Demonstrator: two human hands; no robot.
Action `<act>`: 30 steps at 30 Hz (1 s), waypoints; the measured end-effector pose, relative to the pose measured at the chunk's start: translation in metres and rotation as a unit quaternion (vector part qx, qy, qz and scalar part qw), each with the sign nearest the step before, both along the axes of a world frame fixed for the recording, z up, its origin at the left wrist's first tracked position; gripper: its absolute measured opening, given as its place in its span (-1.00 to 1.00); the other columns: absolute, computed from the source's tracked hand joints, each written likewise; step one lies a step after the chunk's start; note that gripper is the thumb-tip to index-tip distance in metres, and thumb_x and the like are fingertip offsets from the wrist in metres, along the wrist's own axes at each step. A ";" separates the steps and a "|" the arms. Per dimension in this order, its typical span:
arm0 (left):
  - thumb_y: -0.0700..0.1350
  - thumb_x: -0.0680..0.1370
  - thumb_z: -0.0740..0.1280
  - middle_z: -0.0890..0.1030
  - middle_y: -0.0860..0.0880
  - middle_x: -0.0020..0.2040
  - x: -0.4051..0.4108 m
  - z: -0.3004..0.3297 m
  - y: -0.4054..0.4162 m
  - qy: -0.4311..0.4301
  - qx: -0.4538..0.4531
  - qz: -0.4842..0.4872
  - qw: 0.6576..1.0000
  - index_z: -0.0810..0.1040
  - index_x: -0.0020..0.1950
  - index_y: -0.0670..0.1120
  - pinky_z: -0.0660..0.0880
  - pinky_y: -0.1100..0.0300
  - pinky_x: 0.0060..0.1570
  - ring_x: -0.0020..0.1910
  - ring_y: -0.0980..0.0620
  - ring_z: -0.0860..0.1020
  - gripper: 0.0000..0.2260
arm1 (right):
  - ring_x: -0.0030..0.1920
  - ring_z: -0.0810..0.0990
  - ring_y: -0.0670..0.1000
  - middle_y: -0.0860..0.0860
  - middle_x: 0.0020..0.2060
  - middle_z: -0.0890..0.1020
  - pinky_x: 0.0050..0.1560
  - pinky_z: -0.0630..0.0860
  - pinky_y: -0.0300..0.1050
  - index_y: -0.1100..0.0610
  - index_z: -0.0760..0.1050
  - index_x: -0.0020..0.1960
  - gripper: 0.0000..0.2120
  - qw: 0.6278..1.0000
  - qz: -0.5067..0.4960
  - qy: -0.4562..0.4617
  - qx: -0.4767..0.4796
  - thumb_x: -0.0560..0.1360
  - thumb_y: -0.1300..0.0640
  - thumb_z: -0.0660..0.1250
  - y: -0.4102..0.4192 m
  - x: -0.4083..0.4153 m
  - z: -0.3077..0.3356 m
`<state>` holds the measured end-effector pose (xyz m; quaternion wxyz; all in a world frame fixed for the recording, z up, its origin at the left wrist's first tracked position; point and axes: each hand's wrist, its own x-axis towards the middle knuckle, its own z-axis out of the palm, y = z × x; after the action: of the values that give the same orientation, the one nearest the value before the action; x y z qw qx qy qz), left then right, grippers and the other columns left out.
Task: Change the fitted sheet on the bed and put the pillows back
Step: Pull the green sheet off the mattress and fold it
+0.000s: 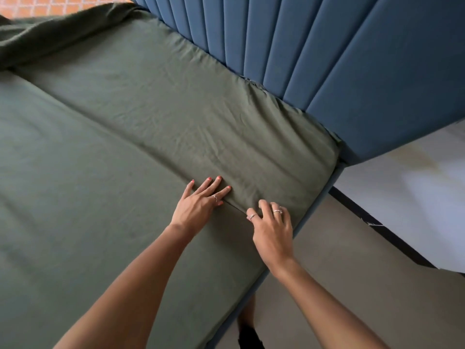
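A dark green fitted sheet [105, 152] covers the mattress up to the blue headboard [352, 59]. A raised fold of the sheet [141, 137] runs diagonally across the bed toward my hands. My left hand [198, 205] lies flat on the sheet with straight, spread fingers beside the fold's near end. My right hand [273, 227] is just to its right near the bed's edge, fingers curled down onto the fabric at the fold; whether it pinches cloth cannot be made out. No pillows are in view.
Loose dark green fabric [50, 34] is bunched at the far left corner of the bed. The blue bed frame edge [314, 205] borders grey floor [364, 285] on the right. A white surface [407, 192] lies beyond the floor.
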<state>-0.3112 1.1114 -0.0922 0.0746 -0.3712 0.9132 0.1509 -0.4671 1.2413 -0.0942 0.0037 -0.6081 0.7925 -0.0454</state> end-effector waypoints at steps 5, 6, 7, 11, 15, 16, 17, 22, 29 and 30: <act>-0.28 0.50 0.21 0.50 -0.01 0.36 -0.005 -0.002 0.003 0.057 -0.028 0.003 0.998 0.48 0.38 0.02 0.38 -0.05 0.31 0.31 -0.01 0.50 -0.53 | -0.18 0.60 0.07 -0.06 -0.24 0.61 -0.30 0.50 -0.14 0.04 0.55 -0.18 -0.81 0.988 -0.062 -0.132 -0.042 0.34 0.25 0.52 -0.005 0.008 0.023; -0.19 0.52 0.19 0.55 -0.02 0.31 -0.004 0.000 0.004 0.067 -0.026 -0.006 0.997 0.53 0.33 0.00 0.46 -0.03 0.23 0.25 -0.01 0.55 -0.60 | -0.27 0.60 0.05 -0.07 -0.33 0.60 -0.42 0.42 -0.21 0.05 0.53 -0.22 -0.80 0.982 -0.091 -0.158 -0.050 0.34 0.25 0.53 -0.005 0.011 0.031; -0.06 0.56 0.14 0.57 -0.01 0.29 -0.001 0.003 0.004 0.072 -0.015 -0.010 0.997 0.54 0.32 0.00 0.49 -0.01 0.17 0.23 0.00 0.56 -0.63 | -0.35 0.59 0.06 -0.06 -0.39 0.58 -0.49 0.32 -0.25 0.06 0.51 -0.25 -0.79 0.975 -0.116 -0.177 -0.060 0.34 0.25 0.52 -0.004 0.015 0.038; 0.13 0.57 0.07 0.54 0.03 0.33 0.015 0.006 0.010 0.107 -0.004 -0.057 0.993 0.51 0.35 0.02 0.46 -0.04 0.21 0.28 0.04 0.52 -0.55 | -0.38 0.58 0.16 0.01 -0.41 0.59 -0.51 0.36 -0.14 0.10 0.45 -0.26 -0.81 0.960 -0.134 -0.224 -0.097 0.43 0.25 0.43 0.005 0.018 0.052; -0.18 0.43 0.08 0.67 0.02 0.10 0.021 0.021 0.010 0.163 -0.043 -0.042 0.985 0.67 0.10 -0.04 0.55 -0.04 0.07 0.06 0.04 0.65 -0.58 | -0.32 0.58 0.16 0.01 -0.36 0.62 -0.41 0.37 -0.04 0.11 0.43 -0.26 -0.82 0.963 -0.109 -0.219 -0.111 0.45 0.26 0.39 0.010 0.019 0.063; -0.21 0.39 0.08 0.69 0.01 0.06 0.023 0.029 0.010 0.181 -0.049 -0.033 0.982 0.67 0.07 -0.06 0.57 -0.03 0.03 0.03 0.03 0.66 -0.57 | -0.33 0.57 0.15 0.02 -0.37 0.61 -0.37 0.34 -0.03 0.11 0.42 -0.26 -0.82 0.965 -0.105 -0.212 -0.117 0.45 0.27 0.38 0.011 0.021 0.067; -0.23 0.38 0.08 0.69 0.01 0.05 0.026 0.038 0.010 0.198 -0.050 -0.022 0.979 0.67 0.06 -0.06 0.58 -0.01 0.00 0.00 0.01 0.67 -0.57 | -0.34 0.54 0.13 0.03 -0.38 0.60 -0.37 0.30 -0.06 0.12 0.41 -0.27 -0.80 0.965 -0.104 -0.206 -0.122 0.45 0.28 0.38 0.013 0.025 0.072; -0.18 0.42 0.04 0.67 -0.08 -0.15 0.062 0.085 0.012 0.196 -0.024 -0.016 0.980 0.61 0.06 -0.07 0.52 0.04 -0.40 -0.25 -0.24 0.60 -0.61 | -0.26 0.42 0.09 0.05 -0.45 0.52 -0.37 0.13 -0.21 0.16 0.39 -0.29 -0.74 0.969 -0.080 -0.193 -0.130 0.43 0.36 0.41 0.018 0.046 0.099; -0.16 0.43 0.16 0.58 0.06 -0.31 0.204 0.079 0.071 0.241 -0.020 -0.025 0.970 0.46 0.04 0.05 0.36 0.20 -0.61 -0.42 -0.06 0.56 -0.76 | -0.35 0.57 0.10 0.02 -0.40 0.57 -0.41 0.36 -0.01 0.04 0.38 -0.21 -0.87 0.979 -0.021 -0.189 -0.077 0.42 0.09 0.34 0.035 0.150 0.115; -0.16 0.46 0.16 0.58 0.08 -0.30 0.228 0.079 0.081 0.239 -0.016 -0.024 0.971 0.44 0.04 0.06 0.35 0.21 -0.61 -0.42 -0.03 0.55 -0.78 | -0.35 0.59 0.08 0.00 -0.38 0.58 -0.41 0.36 -0.04 0.02 0.37 -0.18 -0.87 0.979 -0.011 -0.189 -0.075 0.42 0.08 0.34 0.037 0.169 0.117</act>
<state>-0.0835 1.1925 -0.0135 -0.1482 -0.3040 0.9153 0.2186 -0.2977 1.2784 0.0230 0.1068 -0.5786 0.7784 -0.2189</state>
